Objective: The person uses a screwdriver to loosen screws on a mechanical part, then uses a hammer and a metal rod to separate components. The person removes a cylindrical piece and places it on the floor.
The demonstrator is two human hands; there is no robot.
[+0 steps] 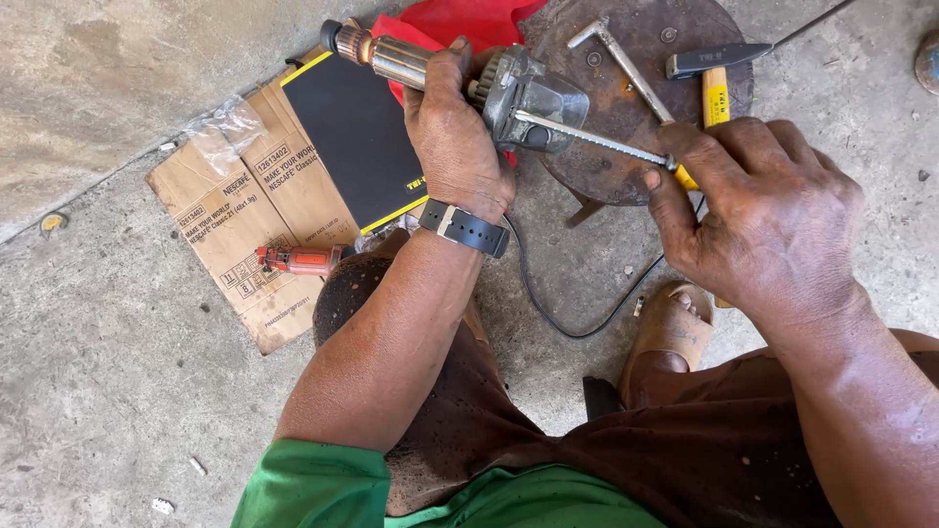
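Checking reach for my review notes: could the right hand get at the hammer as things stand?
Probably not at once: the right hand is closed on a screwdriver set into the motor. The hammer lies uncovered just beyond its knuckles on the round plate.

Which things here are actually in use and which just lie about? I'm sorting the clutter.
In use:
left hand gripping the motor armature with gear housing
right hand holding the screwdriver against it

Lying about:
hammer
T-shaped wrench
rusty round plate
flattened cardboard
orange tool part
red cloth
black cable
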